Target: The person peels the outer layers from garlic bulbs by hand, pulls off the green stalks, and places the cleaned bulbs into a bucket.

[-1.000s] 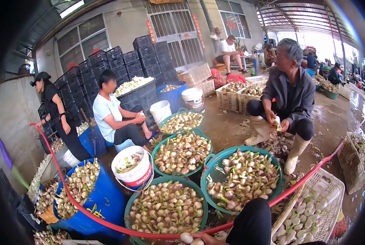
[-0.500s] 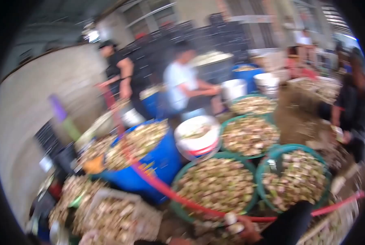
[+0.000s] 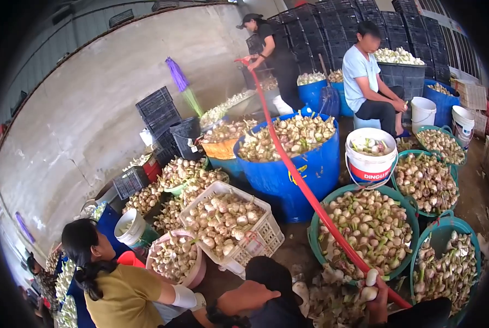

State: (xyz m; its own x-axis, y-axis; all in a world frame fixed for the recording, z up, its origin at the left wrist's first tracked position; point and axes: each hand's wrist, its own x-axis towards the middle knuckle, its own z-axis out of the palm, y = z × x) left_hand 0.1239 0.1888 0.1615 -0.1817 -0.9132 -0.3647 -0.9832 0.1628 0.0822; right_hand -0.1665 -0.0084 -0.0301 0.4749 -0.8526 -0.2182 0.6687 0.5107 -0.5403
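My right hand is at the bottom right, fingers closed around peeled white garlic bulbs. At least two bulbs stick out of its grip. Just behind them runs a red hose, and a green tub full of garlic stands there. My left hand is at the bottom middle, beside my dark-clothed knee. Its fingers look curled and point right; what they hold, if anything, is hidden. Garlic scraps lie on the floor between the hands.
A white crate, a pink basin and a blue barrel hold garlic. A white bucket stands behind the tub. One person sits close on the left, another sits behind, and a third holds the hose.
My view has swung left and steadied, bringing the person in yellow and the crate further into sight. The right hand still holds white bulbs; the left hand shows more fully.
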